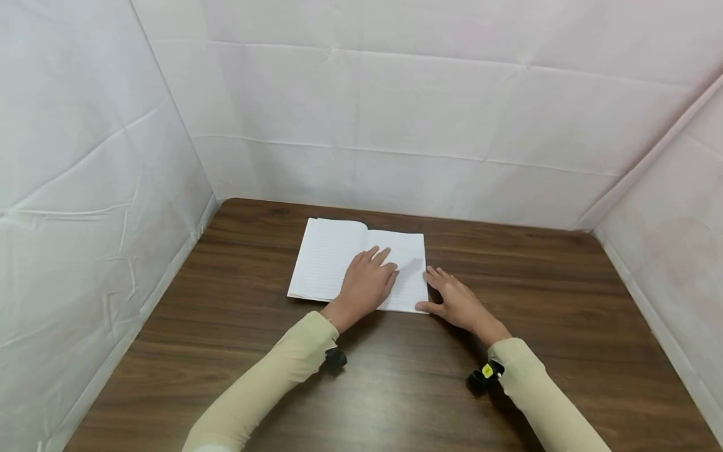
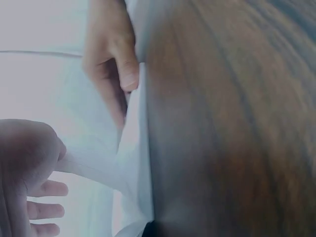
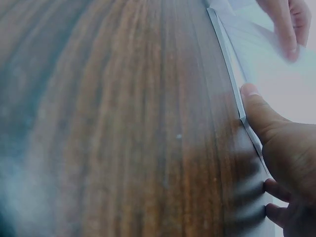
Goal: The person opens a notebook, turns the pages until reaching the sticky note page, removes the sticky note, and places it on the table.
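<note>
- One notebook (image 1: 339,260) lies open on the table (image 1: 508,326), toward the far edge and left of the middle; two lined pages face up.
- Two hands work at it, one on the paper and one at its edge.
- The left hand (image 1: 368,284) lies flat on the notebook near the spine, fingers straight and close together, pressing down on the right page (image 1: 409,251). It grips nothing.
- In the left wrist view a sheet (image 2: 98,165) rises in a curve beside that hand (image 2: 22,168); whether its fingers lift it cannot be told.
- The right hand (image 1: 454,300) is at the notebook's right edge, near the front corner, fingers spread and fairly straight, its thumb tip against the corner.
- In the right wrist view the thumb (image 3: 256,106) presses on the stacked page edges (image 3: 232,84), and the other fingers rest on the wood; nothing is held in this hand either.
- Two cream sleeves (image 1: 282,370) cover the forearms, each with one small black device at the wrist, the right one (image 1: 484,375) with a yellow tag.
- White cloth walls (image 1: 395,113) stand on three sides of the table.
</note>
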